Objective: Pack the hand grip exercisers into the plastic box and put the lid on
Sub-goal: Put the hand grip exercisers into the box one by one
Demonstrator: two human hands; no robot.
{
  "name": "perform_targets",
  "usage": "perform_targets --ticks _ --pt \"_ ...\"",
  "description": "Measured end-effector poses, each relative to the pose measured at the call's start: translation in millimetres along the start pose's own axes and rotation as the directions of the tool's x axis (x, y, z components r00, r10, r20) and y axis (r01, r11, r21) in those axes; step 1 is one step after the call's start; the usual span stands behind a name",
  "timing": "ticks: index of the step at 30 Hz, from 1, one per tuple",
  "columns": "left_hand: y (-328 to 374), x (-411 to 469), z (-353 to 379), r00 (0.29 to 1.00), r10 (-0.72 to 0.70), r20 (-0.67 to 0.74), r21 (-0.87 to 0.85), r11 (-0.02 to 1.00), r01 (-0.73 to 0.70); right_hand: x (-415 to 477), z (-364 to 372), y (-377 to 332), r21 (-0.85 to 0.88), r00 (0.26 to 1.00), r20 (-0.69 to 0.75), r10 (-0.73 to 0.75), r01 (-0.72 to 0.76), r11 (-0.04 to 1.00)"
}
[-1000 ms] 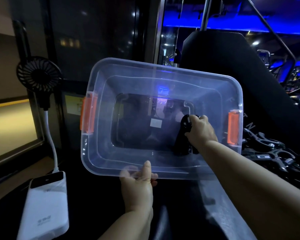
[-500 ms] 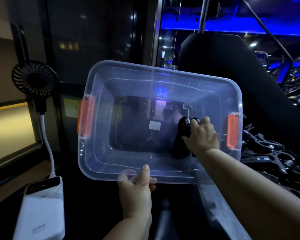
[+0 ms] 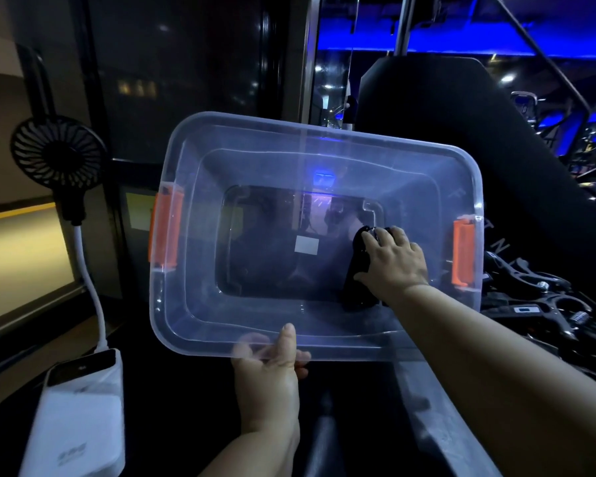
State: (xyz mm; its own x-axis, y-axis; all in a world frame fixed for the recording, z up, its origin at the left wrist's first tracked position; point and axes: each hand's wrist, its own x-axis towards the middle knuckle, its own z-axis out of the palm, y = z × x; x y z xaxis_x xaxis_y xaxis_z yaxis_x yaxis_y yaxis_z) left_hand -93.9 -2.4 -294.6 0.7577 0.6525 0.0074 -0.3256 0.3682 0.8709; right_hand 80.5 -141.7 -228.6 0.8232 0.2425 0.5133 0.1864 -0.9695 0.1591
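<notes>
The clear plastic box (image 3: 324,130) fills the middle of the frame, with its open side toward the camera and no lid on it. I see no lid anywhere in the view. The left hand (image 3: 269,373), in the lower middle, grips the near rim: the thumb lies over the edge and the other fingers show blurred through the plastic below. The right hand (image 3: 396,263) is inside the box at its right end, with fingers curled over a black hand grip exerciser (image 3: 356,287) which touches the bottom there. More exercisers (image 3: 544,304) lie in a dark heap at the right edge of the frame, outside the box.

In my judgement, this is the placing of the first piece, so most of the task is not yet done.

The main risk is the box itself. It seems to be tilted and held by one rim only, and I cannot tell if its far side rests on anything. If the right hand lets go while the box leans, the exerciser may slide on the smooth bottom or tip out. More weight at the right end could also twist the box in the left hand's grip. The orange latches (image 3: 166,232) hang loose at both ends and may catch a handle. The light is dim, so black pieces are easy to miss.
</notes>
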Motion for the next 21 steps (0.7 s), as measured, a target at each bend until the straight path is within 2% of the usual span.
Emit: perform_targets --ticks 11,18,21 --pt "-3 0 -1 1.0 0.003 -0.011 0.023 1.0 -0.003 -2 -4 -1 -0.002 1.0 -0.009 -0.008 0.008 1.0" --pt "-5 3 -2 1.0 0.003 -0.023 0.018 1.0 -0.003 -11 -19 -1 0.058 0.998 0.015 0.055 -0.056 0.997" --pt "-4 1 -2 1.0 0.01 -0.028 0.024 1.0 -0.009 -23 -31 4 0.071 1.0 -0.023 0.017 -0.016 0.997"
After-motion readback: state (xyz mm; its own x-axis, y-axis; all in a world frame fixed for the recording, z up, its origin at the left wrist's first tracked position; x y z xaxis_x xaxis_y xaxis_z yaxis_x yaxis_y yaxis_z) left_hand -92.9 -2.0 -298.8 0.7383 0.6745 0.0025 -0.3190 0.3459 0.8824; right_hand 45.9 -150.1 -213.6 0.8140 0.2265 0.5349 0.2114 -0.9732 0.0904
